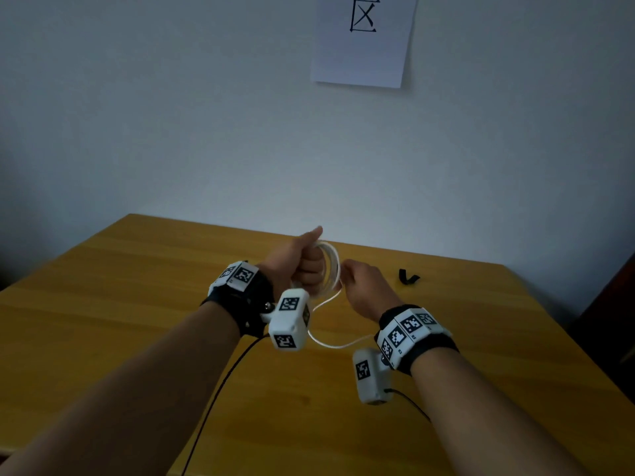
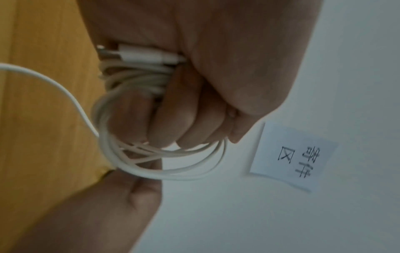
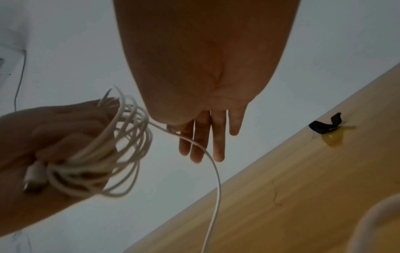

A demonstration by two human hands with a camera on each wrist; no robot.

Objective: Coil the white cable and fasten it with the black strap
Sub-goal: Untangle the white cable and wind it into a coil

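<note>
Left hand [image 1: 302, 266] grip, white cable [image 1: 331, 266] coil upright

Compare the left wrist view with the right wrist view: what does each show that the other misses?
Only the left wrist view shows the paper sign on the wall. Only the right wrist view shows the strap lying on the table, apart from both hands, and the right hand's fingers hanging straight while the loose cable runs past the thumb side; whether it is pinched is hidden. Both show the left hand gripping the coil, a plug tucked against it, and the free tail.
</note>
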